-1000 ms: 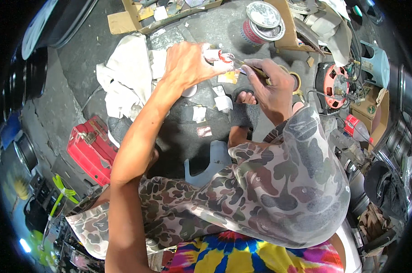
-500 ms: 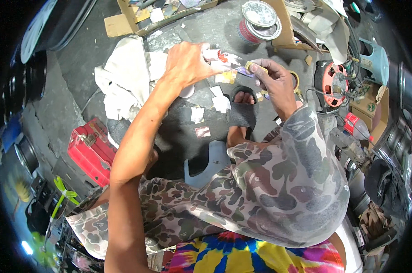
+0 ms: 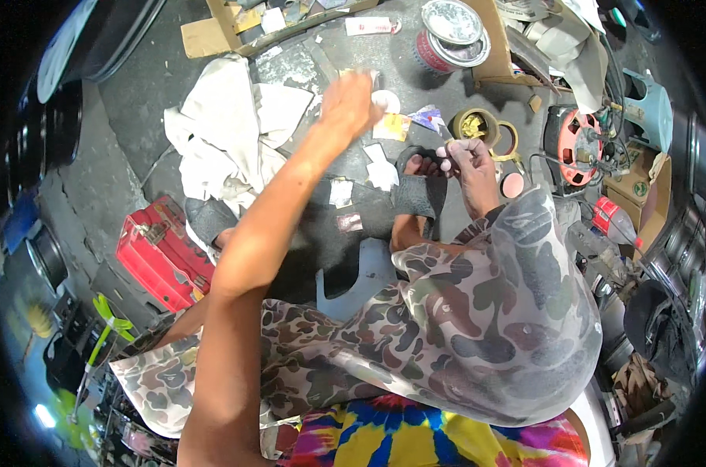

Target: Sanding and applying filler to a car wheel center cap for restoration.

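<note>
My left hand [image 3: 351, 103], smeared by motion, is over the floor beside a white round disc [image 3: 386, 101] and a yellow-and-white scrap [image 3: 392, 125]; whether it holds anything is unclear. Thumb and fingers of my right hand [image 3: 474, 167] are drawn together above my sandalled foot. Any small thing between those fingertips cannot be made out. A white tube [image 3: 372, 26] with red print lies at the far side, left of a paint can [image 3: 446, 50] with a smeared lid. A blue-and-white scrap [image 3: 428, 117] is on the floor between my hands.
Tape rolls [image 3: 477, 126] and a pink disc [image 3: 512, 185] surround my right hand. White cloth [image 3: 216, 128] and a red toolbox [image 3: 166, 253] lie left. A cable reel [image 3: 577, 148] and bottle [image 3: 616, 221] stand right. Cardboard boxes [image 3: 209, 37] line the far side.
The white tube has left my left hand and now lies at the far side. My left hand has come nearer; my right hand has dropped back toward my foot.
</note>
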A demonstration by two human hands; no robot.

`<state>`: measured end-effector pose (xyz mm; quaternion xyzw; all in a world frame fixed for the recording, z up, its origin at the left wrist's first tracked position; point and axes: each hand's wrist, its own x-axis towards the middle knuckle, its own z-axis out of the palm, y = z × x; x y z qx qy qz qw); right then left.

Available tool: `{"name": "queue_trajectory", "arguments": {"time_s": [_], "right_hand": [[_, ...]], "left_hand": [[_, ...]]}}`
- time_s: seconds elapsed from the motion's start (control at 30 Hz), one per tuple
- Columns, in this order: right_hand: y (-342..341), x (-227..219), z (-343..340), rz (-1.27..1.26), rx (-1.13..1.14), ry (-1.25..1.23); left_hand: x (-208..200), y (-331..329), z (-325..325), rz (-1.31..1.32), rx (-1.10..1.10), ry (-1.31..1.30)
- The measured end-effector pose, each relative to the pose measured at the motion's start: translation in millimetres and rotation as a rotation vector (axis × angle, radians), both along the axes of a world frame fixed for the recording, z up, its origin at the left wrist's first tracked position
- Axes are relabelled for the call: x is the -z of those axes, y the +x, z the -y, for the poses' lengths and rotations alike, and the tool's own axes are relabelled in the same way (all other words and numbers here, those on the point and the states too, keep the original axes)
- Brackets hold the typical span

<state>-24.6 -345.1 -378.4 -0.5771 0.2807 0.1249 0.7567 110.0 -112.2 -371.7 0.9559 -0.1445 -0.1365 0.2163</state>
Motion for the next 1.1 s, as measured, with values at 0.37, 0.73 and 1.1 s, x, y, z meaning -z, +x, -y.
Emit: {"name": "queue_trajectory", "arguments": {"time_s": [0.37, 0.73, 1.1], "right_hand": [[-2, -9, -12, -0.002, -0.057, -0.046], [11, -55, -36, 0.322, -0.434, -0.559], [19, -67, -40, 0.407, -0.546, -0.653]], "left_hand": [[46, -42, 8, -0.273, -0.254, 0.023], [6, -55, -21, -0.77, -0.833, -1.079], [-1, -67, -24, -0.415, -0.605, -0.923]]}}
